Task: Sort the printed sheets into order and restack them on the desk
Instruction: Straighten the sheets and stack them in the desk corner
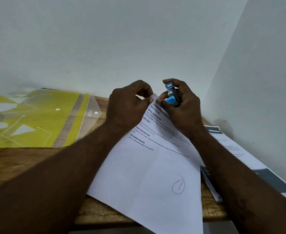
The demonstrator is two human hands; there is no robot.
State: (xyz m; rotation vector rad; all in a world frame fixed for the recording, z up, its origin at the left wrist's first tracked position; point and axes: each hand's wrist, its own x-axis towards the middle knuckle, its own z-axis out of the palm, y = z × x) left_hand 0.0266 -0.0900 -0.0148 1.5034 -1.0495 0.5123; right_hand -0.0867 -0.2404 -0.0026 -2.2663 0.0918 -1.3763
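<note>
A white printed sheet [149, 168] with headings and a hand-drawn circled "1" lies tilted over the wooden desk [29, 164], its top corner raised between my hands. My left hand [127, 105] pinches that top corner with thumb and fingertips. My right hand [182, 107] grips a small blue and black stapler [171, 96] right at the same corner, and its fingertips touch the paper's edge. More printed sheets [250, 159] with dark header bands lie under my right forearm at the right.
A yellow, partly clear plastic document folder [37, 119] with a snap button lies flat on the desk at the left. White walls meet in a corner close behind the desk. The desk's front edge runs just below the sheet.
</note>
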